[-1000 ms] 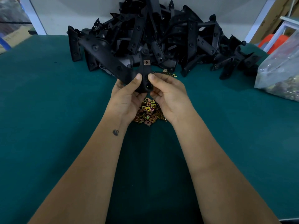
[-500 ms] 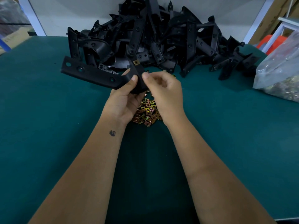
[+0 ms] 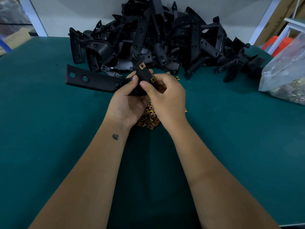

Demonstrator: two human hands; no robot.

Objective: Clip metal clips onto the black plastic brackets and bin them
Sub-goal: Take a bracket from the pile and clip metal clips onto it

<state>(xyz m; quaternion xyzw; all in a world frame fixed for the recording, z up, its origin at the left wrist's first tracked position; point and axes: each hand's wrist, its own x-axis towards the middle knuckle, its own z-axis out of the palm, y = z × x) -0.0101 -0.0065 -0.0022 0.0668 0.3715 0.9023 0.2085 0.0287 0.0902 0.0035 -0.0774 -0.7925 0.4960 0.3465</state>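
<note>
A black plastic bracket (image 3: 92, 80) is held above the green table, its long arm pointing left. My left hand (image 3: 127, 103) grips it at the bend from below. One brass-coloured metal clip (image 3: 141, 66) sits on the bracket's upright tab. My right hand (image 3: 165, 95) pinches a second clip (image 3: 152, 79) against the bracket's right side. A small heap of loose clips (image 3: 149, 119) lies on the table under both hands, partly hidden by them.
A big pile of black brackets (image 3: 165, 42) fills the back of the green table (image 3: 49, 129). A clear plastic bag (image 3: 287, 75) of small metal parts lies at the right edge. White shelf posts and an orange stool stand behind.
The bracket has been turned so its long arm lies lower and points left. My right hand has brought a second clip to the bracket's right side.
</note>
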